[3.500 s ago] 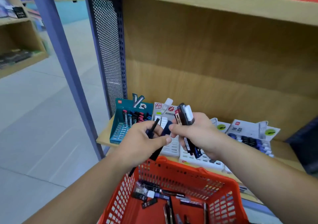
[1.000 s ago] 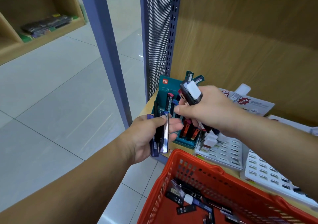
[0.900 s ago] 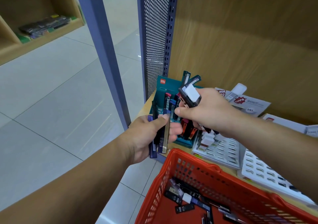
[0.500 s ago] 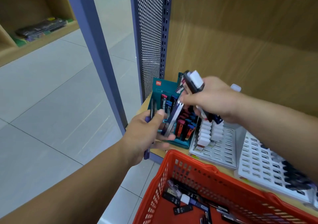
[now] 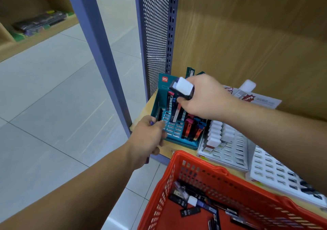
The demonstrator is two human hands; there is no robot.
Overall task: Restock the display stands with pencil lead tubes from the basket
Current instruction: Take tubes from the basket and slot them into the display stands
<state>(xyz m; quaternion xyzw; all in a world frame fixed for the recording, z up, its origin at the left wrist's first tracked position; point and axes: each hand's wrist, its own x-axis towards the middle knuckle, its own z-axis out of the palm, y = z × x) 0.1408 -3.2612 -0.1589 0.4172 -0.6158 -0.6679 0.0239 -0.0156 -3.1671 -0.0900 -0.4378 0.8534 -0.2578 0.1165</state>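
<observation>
A teal display stand point(image 5: 177, 136) with rows of slots sits at the shelf's left end, holding red, blue and black lead tubes on its right side. My right hand point(image 5: 205, 97) hovers over it, gripping a bundle of tubes with white and black caps, and its fingertips pinch one silver tube point(image 5: 177, 114) slanted down into the stand. My left hand point(image 5: 148, 137) is at the stand's left front corner, closed on a few dark and purple tubes. The red basket point(image 5: 200, 169) below holds several loose black tubes.
Two white display stands point(image 5: 230, 152) lie right of the teal one, partly filled with white-capped tubes. A perforated blue metal panel point(image 5: 155, 35) and a blue post point(image 5: 99, 44) bound the shelf's left side. Tiled floor lies to the left.
My right hand has taken the silver tube from my left hand and lowered it into the teal stand. My left hand has dropped to the stand's front left corner.
</observation>
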